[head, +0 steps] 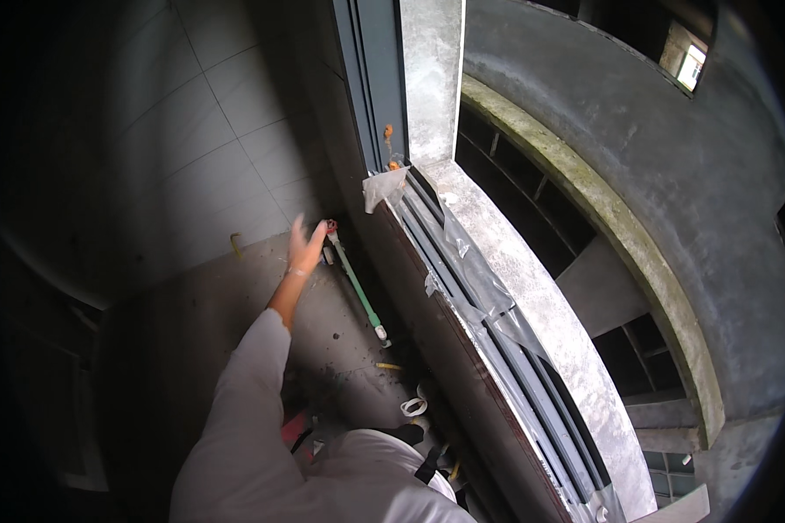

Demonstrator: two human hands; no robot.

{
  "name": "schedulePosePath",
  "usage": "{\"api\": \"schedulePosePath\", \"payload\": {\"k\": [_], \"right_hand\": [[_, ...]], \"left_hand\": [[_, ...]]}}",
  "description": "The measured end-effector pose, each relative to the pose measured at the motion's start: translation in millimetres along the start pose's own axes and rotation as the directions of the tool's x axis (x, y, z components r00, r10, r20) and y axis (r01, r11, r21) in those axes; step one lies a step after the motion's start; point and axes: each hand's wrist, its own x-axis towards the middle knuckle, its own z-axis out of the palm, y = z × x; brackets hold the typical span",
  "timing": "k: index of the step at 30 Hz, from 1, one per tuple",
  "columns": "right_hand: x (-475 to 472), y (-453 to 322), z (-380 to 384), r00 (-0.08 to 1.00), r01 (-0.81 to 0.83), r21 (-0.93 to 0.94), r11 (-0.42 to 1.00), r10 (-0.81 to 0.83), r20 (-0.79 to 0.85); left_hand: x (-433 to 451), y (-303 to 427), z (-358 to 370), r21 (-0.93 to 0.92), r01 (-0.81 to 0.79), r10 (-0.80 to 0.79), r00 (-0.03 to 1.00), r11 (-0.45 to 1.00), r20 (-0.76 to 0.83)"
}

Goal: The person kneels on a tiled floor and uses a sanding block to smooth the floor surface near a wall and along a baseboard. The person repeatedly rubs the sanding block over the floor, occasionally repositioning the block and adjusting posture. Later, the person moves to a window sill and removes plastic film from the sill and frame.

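My left hand [306, 248] is raised ahead of me with its fingers apart, slightly blurred. Its fingertips are close beside a red valve handwheel [331, 226]; whether they touch it I cannot tell. From that valve a green plastic pipe [358, 287] runs along the foot of the wall to a white fitting [381, 332]. Nothing shows between the fingers. My right hand is out of view.
On my right is a window sill with a grey metal track [497, 340] and torn plastic film [474, 274]. Yellow pipe pieces [236, 244] and a white loop [413, 406] are near the floor. Tiled wall [235, 111] rises ahead; outside is a curved concrete ledge [602, 196].
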Motion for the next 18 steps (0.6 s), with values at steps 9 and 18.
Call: {"api": "schedulePosePath", "payload": {"k": [9, 18], "right_hand": [[-6.3, 3.2, 8.7, 1.000, -0.015, 0.008, 1.000, 0.015, -0.003], [-8.2, 5.1, 6.0, 0.999, -0.025, -0.015, 1.000, 0.025, -0.043]], "left_hand": [[29.2, 80.4, 97.2, 0.417, -0.410, 0.400, 0.909, 0.811, 0.118], [-22.0, 53.8, 48.6, 0.027, -0.308, 0.229, 0.762, 0.951, 0.605]]}}
